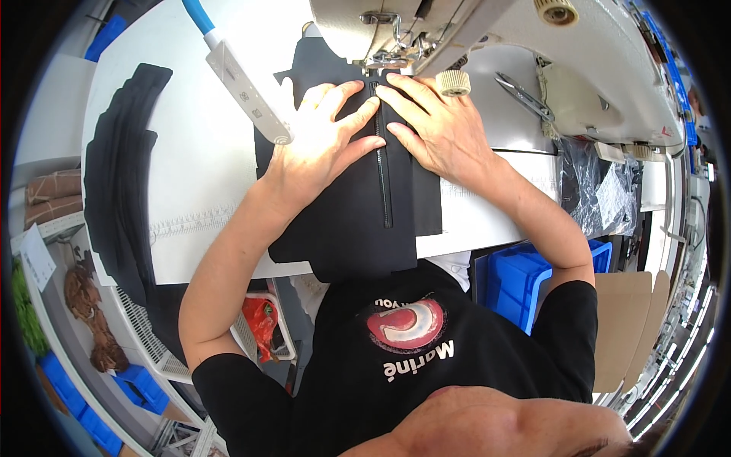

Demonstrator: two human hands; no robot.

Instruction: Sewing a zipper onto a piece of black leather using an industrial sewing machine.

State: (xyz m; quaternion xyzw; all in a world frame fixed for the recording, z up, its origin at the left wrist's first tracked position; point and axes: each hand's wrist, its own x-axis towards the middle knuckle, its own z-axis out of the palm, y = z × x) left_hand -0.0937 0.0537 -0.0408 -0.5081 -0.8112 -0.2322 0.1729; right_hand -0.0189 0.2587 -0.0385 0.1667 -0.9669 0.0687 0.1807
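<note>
Black fabric panels [339, 244] with a long zipper [385, 194] lie on the white sewing table, their far edge at the sewing machine's presser-foot area [378, 62]. My left hand [316, 145] rests on the fabric left of the zipper, fingers spread and partly bent, fingertips beside the zip line. My right hand [445, 133] lies right of it with fingers apart, fingertips on the fabric near the zipper's upper end. A white lamp head [245, 90] on a blue stalk hangs over my left hand.
A stack of black cut pieces [118, 183] lies at the table's left. Scissors [524, 95] sit right of the machine body [617, 76], near a clear plastic bag [598, 190]. A blue bin [514, 282] and cardboard [624, 320] stand below right; white baskets [152, 335] sit below left.
</note>
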